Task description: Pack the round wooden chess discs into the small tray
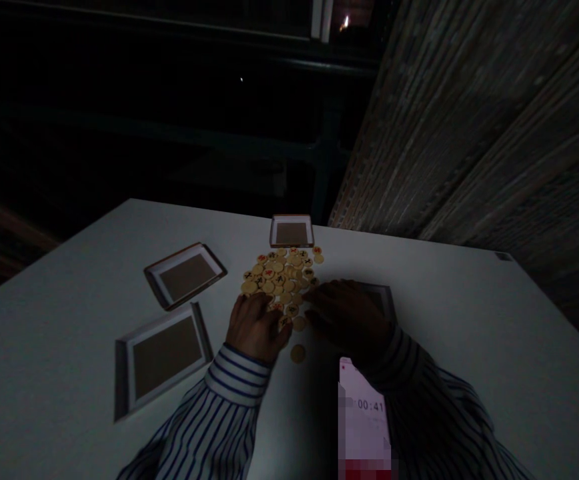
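Discs lying under my palms
I am pressing left hand and right hand flat on them, fingers spread.

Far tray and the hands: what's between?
Head view: a pile of round tan discs fills it, from far tray to left hand and right hand.

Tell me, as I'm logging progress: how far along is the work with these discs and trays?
Nothing looks done: the far tray, left tray and near tray hold no discs. In hand: left hand and right hand rest on the near edge of the pile of discs. Left: that whole pile, plus one stray disc.
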Demonstrator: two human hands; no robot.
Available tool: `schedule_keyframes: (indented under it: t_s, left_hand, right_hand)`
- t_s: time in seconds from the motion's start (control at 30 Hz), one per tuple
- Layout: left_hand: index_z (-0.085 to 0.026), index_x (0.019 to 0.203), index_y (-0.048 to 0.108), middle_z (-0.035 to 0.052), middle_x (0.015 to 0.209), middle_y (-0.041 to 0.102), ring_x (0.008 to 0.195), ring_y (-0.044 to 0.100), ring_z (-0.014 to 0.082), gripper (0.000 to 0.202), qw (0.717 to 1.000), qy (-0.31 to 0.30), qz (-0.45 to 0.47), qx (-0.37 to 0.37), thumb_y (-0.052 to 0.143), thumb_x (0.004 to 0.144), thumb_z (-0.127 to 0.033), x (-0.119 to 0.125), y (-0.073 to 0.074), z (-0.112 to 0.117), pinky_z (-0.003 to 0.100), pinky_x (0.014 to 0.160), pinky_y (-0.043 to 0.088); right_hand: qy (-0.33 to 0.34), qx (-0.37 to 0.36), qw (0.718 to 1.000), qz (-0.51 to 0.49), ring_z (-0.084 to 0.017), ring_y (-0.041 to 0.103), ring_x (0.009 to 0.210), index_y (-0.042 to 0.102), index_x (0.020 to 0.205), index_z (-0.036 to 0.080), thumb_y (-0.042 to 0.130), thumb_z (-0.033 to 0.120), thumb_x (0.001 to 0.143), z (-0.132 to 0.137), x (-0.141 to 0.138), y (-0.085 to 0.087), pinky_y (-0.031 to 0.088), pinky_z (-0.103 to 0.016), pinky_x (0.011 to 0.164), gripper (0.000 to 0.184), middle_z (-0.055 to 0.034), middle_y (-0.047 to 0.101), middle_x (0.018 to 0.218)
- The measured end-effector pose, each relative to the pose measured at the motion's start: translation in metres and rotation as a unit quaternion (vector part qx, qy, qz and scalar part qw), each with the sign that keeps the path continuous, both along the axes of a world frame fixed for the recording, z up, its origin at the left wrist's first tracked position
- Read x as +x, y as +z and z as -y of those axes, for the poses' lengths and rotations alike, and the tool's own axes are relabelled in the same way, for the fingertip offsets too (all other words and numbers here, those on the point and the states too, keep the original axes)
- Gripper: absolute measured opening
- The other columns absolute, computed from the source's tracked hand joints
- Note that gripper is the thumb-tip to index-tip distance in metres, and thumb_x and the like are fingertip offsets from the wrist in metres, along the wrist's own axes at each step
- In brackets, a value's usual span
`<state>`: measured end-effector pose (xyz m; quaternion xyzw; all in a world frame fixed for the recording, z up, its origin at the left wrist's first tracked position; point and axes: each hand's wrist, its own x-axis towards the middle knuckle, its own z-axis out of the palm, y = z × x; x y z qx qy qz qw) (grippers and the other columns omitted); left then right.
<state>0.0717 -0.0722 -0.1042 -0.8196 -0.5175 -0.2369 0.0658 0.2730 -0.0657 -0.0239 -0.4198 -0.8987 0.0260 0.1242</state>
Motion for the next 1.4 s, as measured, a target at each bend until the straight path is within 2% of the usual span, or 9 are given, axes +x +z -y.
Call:
schedule_keyframes:
  t_s: [0.63, 0.93, 1.27, 1.4]
  left_hand:
    - [-0.021, 0.081, 0.070, 0.0118, 0.104, 0.057, 0.100, 0.050, 0.0290, 0.030, 1.000, 0.013, -0.009, -0.019, 0.052, 0.073, -0.044, 0.0024, 0.0037, 0.0011, 0.050, 0.087, 0.035]
    - [-0.022, 0.079, 0.070, 0.0116, 0.103, 0.057, 0.099, 0.050, 0.0297, 0.029, 1.000, 0.022, -0.003, -0.007, 0.054, 0.070, -0.044, 0.0042, 0.0044, 0.0017, 0.049, 0.087, 0.035]
    - [-0.021, 0.079, 0.069, 0.0109, 0.105, 0.058, 0.103, 0.049, 0.0311, 0.027, 0.999, 0.029, 0.015, 0.005, 0.056, 0.068, -0.043, 0.0055, 0.0026, 0.0024, 0.054, 0.091, 0.032]
    - [-0.021, 0.083, 0.068, 0.0101, 0.107, 0.058, 0.103, 0.050, 0.0297, 0.027, 0.999, 0.022, 0.037, 0.022, 0.057, 0.069, -0.042, 0.0063, 0.0065, 0.0026, 0.052, 0.091, 0.032]
  right_hand:
    - [-0.002, -0.002, 1.000, -0.006, -0.019, 0.053, 0.087, 0.054, 0.104, 0.019, 0.047, 0.030, 0.083, -0.0010, 0.0005, -0.0004, 0.033, -0.034, 0.074, 0.025, -0.0054, 0.061, 0.098]
    - [-0.003, -0.004, 1.000, 0.002, -0.019, 0.053, 0.087, 0.054, 0.105, 0.019, 0.049, 0.029, 0.082, -0.0011, 0.0012, 0.0014, 0.033, -0.033, 0.073, 0.026, -0.0048, 0.062, 0.098]
    - [-0.001, 0.006, 1.000, -0.009, -0.019, 0.053, 0.087, 0.053, 0.106, 0.019, 0.047, 0.029, 0.083, -0.0018, 0.0018, -0.0005, 0.034, -0.034, 0.074, 0.026, -0.0057, 0.061, 0.099]
    - [-0.004, 0.006, 1.000, -0.005, -0.019, 0.053, 0.087, 0.053, 0.106, 0.019, 0.048, 0.029, 0.082, -0.0019, 0.0025, 0.0003, 0.034, -0.034, 0.074, 0.027, -0.0056, 0.061, 0.098]
